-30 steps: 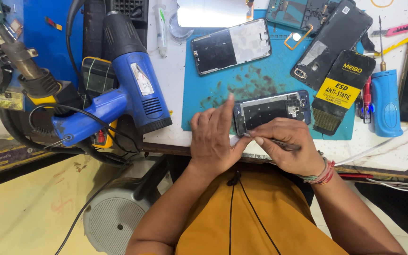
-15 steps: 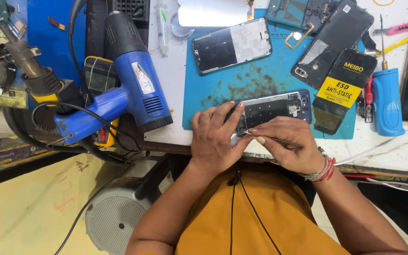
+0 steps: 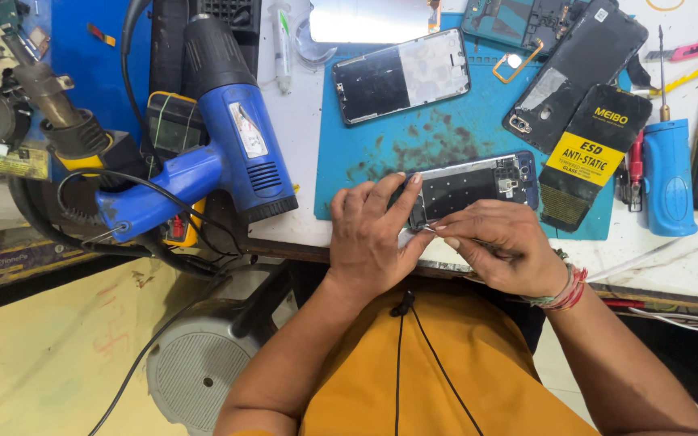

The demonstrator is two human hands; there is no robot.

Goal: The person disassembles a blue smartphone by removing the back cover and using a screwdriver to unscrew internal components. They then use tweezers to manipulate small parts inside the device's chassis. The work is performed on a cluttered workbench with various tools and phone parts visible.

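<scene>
Pinched in my right hand [image 3: 504, 249] was a thin tool [image 3: 432, 229], its tip at the near edge of the opened phone [image 3: 478, 184]. My left hand [image 3: 375, 234] pressed flat on the phone's left end, fingers spread, grasping nothing. The phone lay on the teal mat [image 3: 414, 141]; a blue heat gun [image 3: 228, 149] sat to the left.

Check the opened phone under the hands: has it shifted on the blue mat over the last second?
No. The opened phone keeps its place beside the black and yellow packet on the blue mat.
</scene>
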